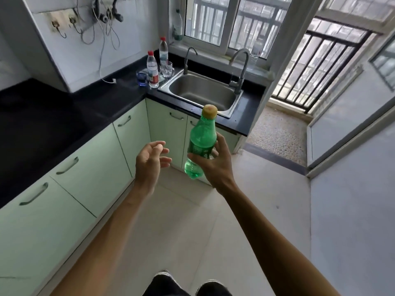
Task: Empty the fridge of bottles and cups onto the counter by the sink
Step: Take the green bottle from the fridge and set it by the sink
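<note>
My right hand (213,161) grips a green plastic bottle (201,137) with a yellow cap, held upright in mid-air over the floor in front of the sink cabinet. My left hand (151,161) hovers just left of it, fingers apart, holding nothing. On the black counter (119,92) left of the steel sink (201,92) stand two clear water bottles with red caps (152,69) (163,51), a blue cup (141,77) and a clear glass (166,68). The fridge is out of view.
Pale green cabinets (89,167) run under the L-shaped counter on the left. Two taps (240,67) stand behind the sink. Another bottle (177,24) is on the window sill. A doorway with a railed balcony (310,71) opens at right. Cables hang on the wall.
</note>
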